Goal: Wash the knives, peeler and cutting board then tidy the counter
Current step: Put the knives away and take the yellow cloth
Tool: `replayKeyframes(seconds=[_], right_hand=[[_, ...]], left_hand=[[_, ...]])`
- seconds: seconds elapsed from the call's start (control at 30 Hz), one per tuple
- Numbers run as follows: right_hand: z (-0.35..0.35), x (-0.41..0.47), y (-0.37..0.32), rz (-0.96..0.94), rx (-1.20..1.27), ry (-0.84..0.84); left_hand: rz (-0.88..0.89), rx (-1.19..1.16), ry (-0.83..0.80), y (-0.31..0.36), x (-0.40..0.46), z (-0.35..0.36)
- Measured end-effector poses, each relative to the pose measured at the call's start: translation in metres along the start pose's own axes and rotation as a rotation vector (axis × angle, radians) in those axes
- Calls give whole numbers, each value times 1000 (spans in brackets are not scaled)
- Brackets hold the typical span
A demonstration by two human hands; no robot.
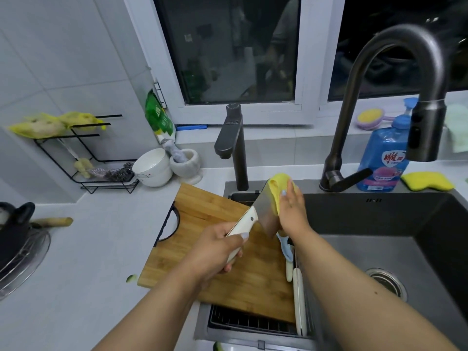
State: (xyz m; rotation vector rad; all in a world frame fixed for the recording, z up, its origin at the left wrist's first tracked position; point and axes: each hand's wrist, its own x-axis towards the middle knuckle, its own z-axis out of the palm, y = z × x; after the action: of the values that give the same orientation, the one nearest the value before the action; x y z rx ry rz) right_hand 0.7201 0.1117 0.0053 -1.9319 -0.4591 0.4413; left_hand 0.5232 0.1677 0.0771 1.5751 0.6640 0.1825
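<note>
Over the sink's left edge, at the board's 1 o'clock corner: cleaver [263, 211] held up, blade tilted toward 1 o'clock, handle running back toward 7 o'clock into the left hand [217, 249]. Left grip curled tight round the cream handle, thumb along its top. To the right, right hand [291, 211] pressed against the blade's far face through a yellow cloth [277, 188], fingers fairly straight, thumb on the near side; cloth sandwiched between palm and steel. Long axis of the blade lying from 7 to 1 o'clock, so a wipe judged best along that line, spine side, away from the edge. Right hand nearer the blade, left nearer the handle.

Below, cutting board [228, 262] half on the tabletop, half over the sink [379, 219] rack. Along the board's right edge, at 5 o'clock from the cleaver, a second knife [298, 300] and what looks like the peeler [287, 249], both unwashed by the look of it. Farther right, tap [354, 110], soap bottle [382, 158], sponge [428, 181].
</note>
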Motion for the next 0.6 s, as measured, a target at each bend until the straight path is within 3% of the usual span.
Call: replayKeyframes(seconds=[0.07,0.13,0.2,0.27,0.33,0.4,0.43,0.5,0.6], right_hand=[[-12,6,4,235,333,10],[-22,5,7,444,882,-137],[-27,-1,5,447,1287,-272],[-31,-7,-1,379,1485,-311],[-35,-9,-11,333,1579,-348],[-36,-7,-16,330,1575,-342],[-36,-6,-16,340,1560,-322],[-34,-6,-16,345,1525,-276],[-33,-8,-15,349,1441,-199]], left_hand=[[4,-26,-7,2,0,-1],[-24,-95,-12,3,0,-2],[-92,-206,-23,2,2,-2],[-150,-215,-6,5,4,0],[-130,76,83,4,6,2],[12,543,192,-1,9,3],[87,659,226,-3,11,4],[94,558,220,-4,15,6],[-120,45,62,-2,16,10]])
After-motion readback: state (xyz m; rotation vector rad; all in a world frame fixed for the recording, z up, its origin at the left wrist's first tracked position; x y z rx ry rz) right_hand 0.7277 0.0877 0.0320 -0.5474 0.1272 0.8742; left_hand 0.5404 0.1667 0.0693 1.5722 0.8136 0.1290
